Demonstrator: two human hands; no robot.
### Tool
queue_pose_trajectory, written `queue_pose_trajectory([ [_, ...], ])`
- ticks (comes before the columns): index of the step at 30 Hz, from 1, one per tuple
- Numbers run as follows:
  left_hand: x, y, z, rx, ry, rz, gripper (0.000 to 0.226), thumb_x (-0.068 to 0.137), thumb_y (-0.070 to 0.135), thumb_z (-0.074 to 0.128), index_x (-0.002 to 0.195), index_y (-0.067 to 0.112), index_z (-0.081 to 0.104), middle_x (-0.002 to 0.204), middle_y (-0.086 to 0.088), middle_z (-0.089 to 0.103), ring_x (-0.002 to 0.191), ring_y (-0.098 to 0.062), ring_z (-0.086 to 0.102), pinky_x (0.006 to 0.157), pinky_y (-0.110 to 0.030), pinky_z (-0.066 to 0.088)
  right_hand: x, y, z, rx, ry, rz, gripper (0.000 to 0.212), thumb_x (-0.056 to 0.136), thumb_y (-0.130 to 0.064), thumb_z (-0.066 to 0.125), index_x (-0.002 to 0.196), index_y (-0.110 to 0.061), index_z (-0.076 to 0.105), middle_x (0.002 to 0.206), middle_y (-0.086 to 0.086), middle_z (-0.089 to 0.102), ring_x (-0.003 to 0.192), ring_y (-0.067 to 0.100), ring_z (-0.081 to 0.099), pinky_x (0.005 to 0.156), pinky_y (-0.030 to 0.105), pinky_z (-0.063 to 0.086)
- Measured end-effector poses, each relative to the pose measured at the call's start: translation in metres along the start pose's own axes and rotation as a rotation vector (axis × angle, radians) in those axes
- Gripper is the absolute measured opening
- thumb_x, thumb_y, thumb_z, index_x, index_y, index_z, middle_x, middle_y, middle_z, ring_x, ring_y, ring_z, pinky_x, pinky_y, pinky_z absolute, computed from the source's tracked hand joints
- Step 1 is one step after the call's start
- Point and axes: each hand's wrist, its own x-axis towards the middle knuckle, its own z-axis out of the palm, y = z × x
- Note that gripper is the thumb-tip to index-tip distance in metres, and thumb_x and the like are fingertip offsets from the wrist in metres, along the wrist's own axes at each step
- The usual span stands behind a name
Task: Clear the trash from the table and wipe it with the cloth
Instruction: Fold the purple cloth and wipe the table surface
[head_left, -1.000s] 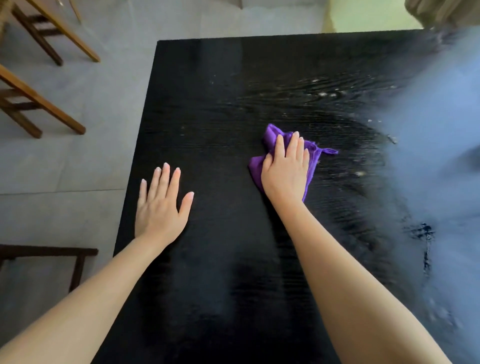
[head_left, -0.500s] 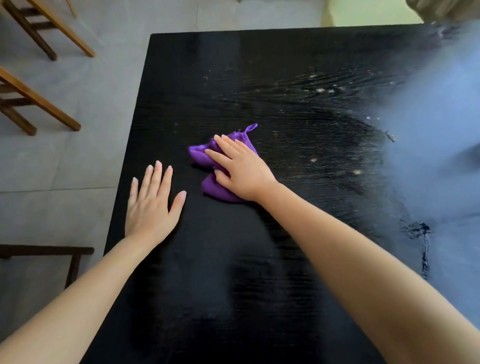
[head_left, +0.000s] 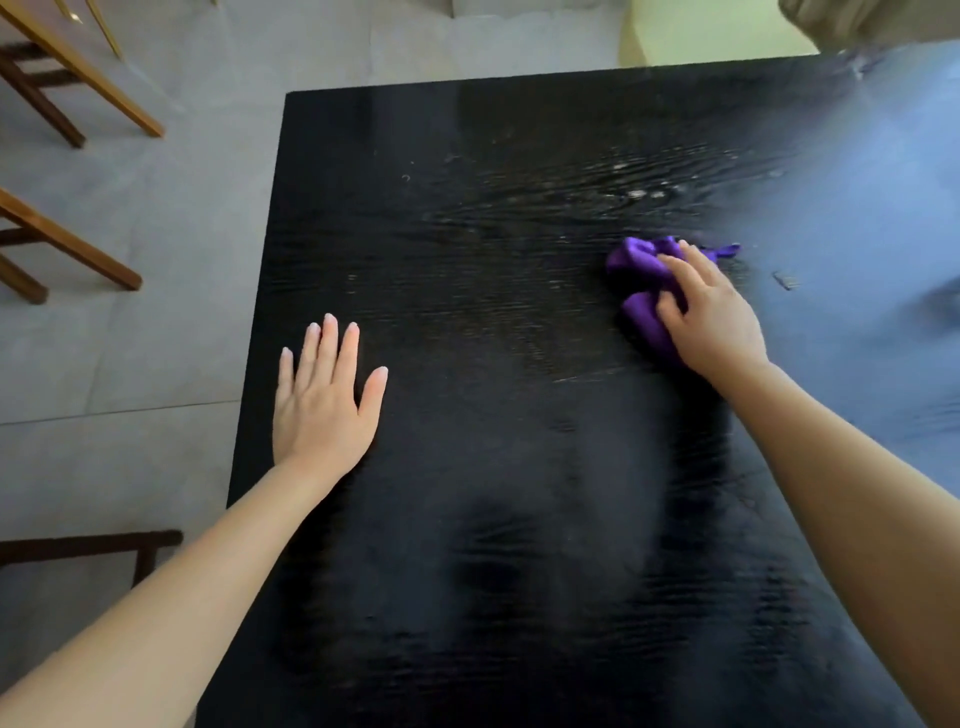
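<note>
A black wood-grain table (head_left: 467, 519) fills most of the view. My right hand (head_left: 711, 317) presses a crumpled purple cloth (head_left: 636, 270) onto the table's right-middle part, fingers bent over it. My left hand (head_left: 324, 400) lies flat on the table near its left edge, fingers spread, holding nothing. Small pale crumbs and specks (head_left: 636, 195) lie scattered on the far part of the table beyond the cloth. A small dark scrap (head_left: 785, 280) lies just right of the cloth.
Wooden chair legs (head_left: 78, 93) stand on the grey tiled floor at the far left. A dark stool rail (head_left: 88, 545) is near the table's front left corner. Bright glare washes out the table's right side (head_left: 883, 234).
My right hand has swept the purple cloth from the table's left-middle back to the right-middle. My left hand has stayed flat in place.
</note>
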Motion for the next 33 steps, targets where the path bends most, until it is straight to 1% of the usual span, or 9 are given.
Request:
queue_pose_trajectory([
  [5, 0.001, -0.001, 0.0, 0.008, 0.013, 0.002, 0.072, 0.09, 0.056, 0.0, 0.15, 0.017, 0.008, 0.16, -0.007, 0.007, 0.148, -0.021, 0.001, 0.121, -0.043, 0.002, 0.022, -0.025, 0.014, 0.093, 0.191, 0.254, 0.038, 0.089, -0.017, 0.042, 0.124, -0.009, 0.052, 0.144, 0.011, 0.044, 0.132, 0.032, 0.04, 0.105, 0.044, 0.038],
  [7, 0.0, -0.001, 0.001, 0.015, 0.014, 0.005, 0.07, 0.092, 0.056, 0.001, 0.149, 0.016, 0.009, 0.16, -0.007, 0.008, 0.148, -0.021, 0.003, 0.121, -0.044, 0.004, 0.034, -0.045, 0.024, 0.087, 0.213, 0.292, 0.038, 0.088, -0.016, 0.042, 0.123, -0.005, 0.053, 0.141, 0.017, 0.046, 0.129, 0.035, 0.042, 0.108, 0.043, 0.034],
  [12, -0.001, -0.001, 0.002, 0.029, 0.012, 0.017, 0.07, 0.092, 0.055, 0.003, 0.149, 0.015, 0.013, 0.159, -0.008, 0.013, 0.148, -0.023, 0.008, 0.12, -0.046, 0.008, 0.053, -0.125, 0.055, 0.039, 0.148, 0.166, 0.036, 0.086, -0.016, 0.045, 0.117, -0.003, 0.057, 0.136, 0.018, 0.049, 0.123, 0.036, 0.046, 0.103, 0.042, 0.033],
  [16, -0.003, 0.001, 0.002, 0.006, 0.016, 0.024, 0.069, 0.093, 0.054, 0.007, 0.149, 0.014, 0.014, 0.159, -0.009, 0.013, 0.148, -0.023, 0.008, 0.12, -0.045, 0.007, 0.043, -0.206, 0.09, 0.042, 0.011, -0.049, 0.034, 0.086, -0.02, 0.045, 0.116, -0.01, 0.056, 0.132, 0.01, 0.052, 0.128, 0.026, 0.041, 0.106, 0.042, 0.031],
  [18, -0.004, 0.002, 0.003, 0.005, 0.015, 0.034, 0.067, 0.095, 0.053, 0.008, 0.15, 0.015, 0.011, 0.159, -0.008, 0.011, 0.148, -0.022, 0.006, 0.12, -0.045, 0.006, 0.037, -0.219, 0.093, 0.049, -0.031, -0.112, 0.036, 0.087, -0.021, 0.046, 0.12, -0.011, 0.055, 0.134, 0.008, 0.05, 0.131, 0.024, 0.039, 0.108, 0.042, 0.029],
  [21, -0.004, 0.002, 0.003, -0.015, 0.002, 0.032, 0.067, 0.094, 0.052, 0.011, 0.15, 0.015, 0.01, 0.16, -0.008, 0.008, 0.148, -0.022, 0.003, 0.12, -0.045, 0.003, 0.02, -0.201, 0.082, 0.058, -0.119, -0.263, 0.041, 0.088, -0.019, 0.049, 0.128, -0.01, 0.054, 0.143, 0.009, 0.047, 0.138, 0.024, 0.036, 0.112, 0.039, 0.026],
  [25, -0.007, 0.001, 0.001, -0.059, -0.04, 0.021, 0.067, 0.094, 0.051, 0.015, 0.15, 0.016, 0.007, 0.16, -0.007, 0.002, 0.148, -0.019, -0.002, 0.12, -0.043, -0.001, -0.017, -0.168, 0.063, 0.085, -0.226, -0.417, 0.044, 0.085, -0.015, 0.054, 0.128, -0.009, 0.057, 0.144, 0.012, 0.047, 0.139, 0.026, 0.037, 0.115, 0.041, 0.027],
  [29, -0.061, 0.005, 0.002, -0.088, -0.047, 0.09, 0.067, 0.092, 0.052, 0.01, 0.149, 0.017, 0.003, 0.16, -0.005, 0.0, 0.148, -0.017, -0.004, 0.121, -0.039, -0.002, -0.044, -0.123, 0.034, 0.099, -0.195, -0.431, 0.042, 0.08, -0.008, 0.058, 0.122, -0.005, 0.062, 0.138, 0.018, 0.053, 0.133, 0.031, 0.045, 0.115, 0.038, 0.03],
  [33, -0.125, 0.017, 0.004, -0.111, -0.051, 0.092, 0.067, 0.09, 0.056, 0.001, 0.145, 0.019, -0.004, 0.158, -0.004, -0.003, 0.145, -0.015, -0.007, 0.121, -0.037, -0.001, -0.078, -0.074, 0.005, 0.091, -0.159, -0.345, 0.041, 0.082, -0.005, 0.058, 0.123, -0.004, 0.061, 0.141, 0.017, 0.049, 0.135, 0.03, 0.043, 0.115, 0.033, 0.027],
])
